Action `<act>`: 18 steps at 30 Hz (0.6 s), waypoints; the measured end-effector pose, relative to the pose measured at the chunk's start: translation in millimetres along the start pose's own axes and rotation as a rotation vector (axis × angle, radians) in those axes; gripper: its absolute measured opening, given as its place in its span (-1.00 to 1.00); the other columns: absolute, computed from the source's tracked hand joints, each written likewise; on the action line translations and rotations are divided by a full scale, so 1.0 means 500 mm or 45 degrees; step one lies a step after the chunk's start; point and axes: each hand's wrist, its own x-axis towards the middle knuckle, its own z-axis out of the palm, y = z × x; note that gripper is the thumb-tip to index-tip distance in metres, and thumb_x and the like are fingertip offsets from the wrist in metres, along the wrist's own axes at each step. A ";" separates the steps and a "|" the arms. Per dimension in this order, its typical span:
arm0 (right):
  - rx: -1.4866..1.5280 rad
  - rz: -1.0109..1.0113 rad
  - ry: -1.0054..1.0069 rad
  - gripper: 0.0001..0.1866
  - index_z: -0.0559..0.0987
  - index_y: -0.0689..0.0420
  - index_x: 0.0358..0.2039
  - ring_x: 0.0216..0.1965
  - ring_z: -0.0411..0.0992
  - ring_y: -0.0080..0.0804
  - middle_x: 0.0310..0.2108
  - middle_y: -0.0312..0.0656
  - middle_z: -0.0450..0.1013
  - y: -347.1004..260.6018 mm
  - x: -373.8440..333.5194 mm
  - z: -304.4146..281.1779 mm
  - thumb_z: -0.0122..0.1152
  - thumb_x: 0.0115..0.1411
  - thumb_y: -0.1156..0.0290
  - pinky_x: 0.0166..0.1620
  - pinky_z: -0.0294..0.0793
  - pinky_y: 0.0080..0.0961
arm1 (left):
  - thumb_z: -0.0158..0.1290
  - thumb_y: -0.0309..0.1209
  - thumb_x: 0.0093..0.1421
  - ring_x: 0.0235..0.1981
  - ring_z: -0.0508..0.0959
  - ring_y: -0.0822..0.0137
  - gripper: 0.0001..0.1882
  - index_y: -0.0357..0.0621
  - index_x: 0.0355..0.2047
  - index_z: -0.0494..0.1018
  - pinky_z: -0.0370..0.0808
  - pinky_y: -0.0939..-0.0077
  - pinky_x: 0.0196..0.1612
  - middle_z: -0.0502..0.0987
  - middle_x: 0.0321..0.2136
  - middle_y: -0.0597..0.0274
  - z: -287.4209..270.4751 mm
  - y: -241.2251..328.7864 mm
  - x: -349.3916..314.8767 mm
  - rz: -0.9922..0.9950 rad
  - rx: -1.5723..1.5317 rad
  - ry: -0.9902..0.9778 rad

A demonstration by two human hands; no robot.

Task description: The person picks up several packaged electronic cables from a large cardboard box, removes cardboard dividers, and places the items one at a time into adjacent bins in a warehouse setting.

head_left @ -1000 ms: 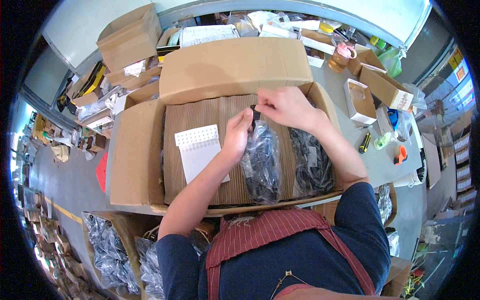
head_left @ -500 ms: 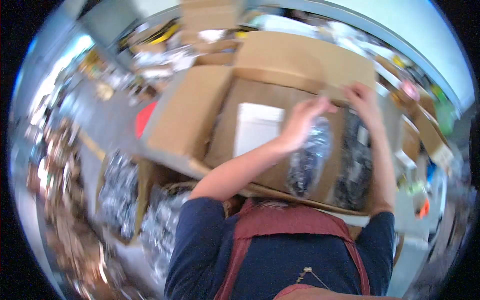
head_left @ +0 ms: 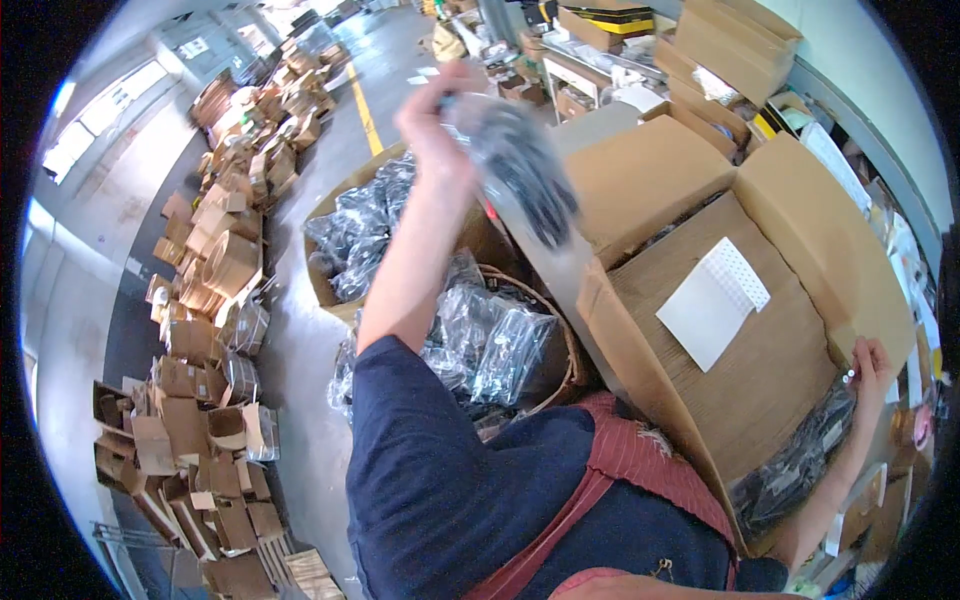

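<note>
One second ago the clear bag with dark contents (head_left: 520,170) was over the large carton (head_left: 650,180), at both hands; now the left hand (head_left: 440,120) has carried it out, past the carton's left side. The left grip is closed around its upper end (the bag is blurred). So the hands are apart, and the ribbed sheet (head_left: 770,400) lies uncovered there. The right hand (head_left: 868,372) is beside the dark bag (head_left: 800,450) inside the carton; whether its grip holds something, I cannot tell.
</note>
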 end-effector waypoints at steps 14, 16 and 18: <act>0.189 0.049 -0.118 -0.76 0.46 0.09 -0.44 -0.62 0.19 -0.72 -0.63 -0.44 0.23 0.030 0.018 -0.004 0.11 0.32 0.24 -0.55 0.18 -0.74 | 0.17 -0.32 0.09 -0.69 0.35 0.50 -0.73 -0.31 -0.58 0.51 0.26 0.51 -0.60 0.45 -0.70 0.31 -0.820 0.040 -0.103 0.252 1.338 1.007; 0.198 0.094 -0.187 -0.79 0.52 0.10 -0.32 -0.55 0.25 -0.71 -0.57 -0.44 0.31 0.038 0.022 -0.017 0.13 0.30 0.22 -0.50 0.22 -0.73 | 0.18 -0.30 0.10 -0.68 0.34 0.53 -0.73 -0.28 -0.57 0.53 0.25 0.53 -0.58 0.43 -0.72 0.36 -0.768 0.008 -0.074 0.174 1.448 0.810; 0.203 0.137 -0.057 -0.77 0.54 0.11 -0.23 -0.49 0.29 -0.69 -0.50 -0.42 0.36 0.045 0.009 -0.015 0.15 0.29 0.21 -0.47 0.26 -0.70 | 0.16 -0.27 0.12 -0.64 0.35 0.52 -0.72 -0.25 -0.56 0.56 0.27 0.57 -0.52 0.44 -0.72 0.36 -0.652 -0.029 -0.015 0.230 1.439 0.501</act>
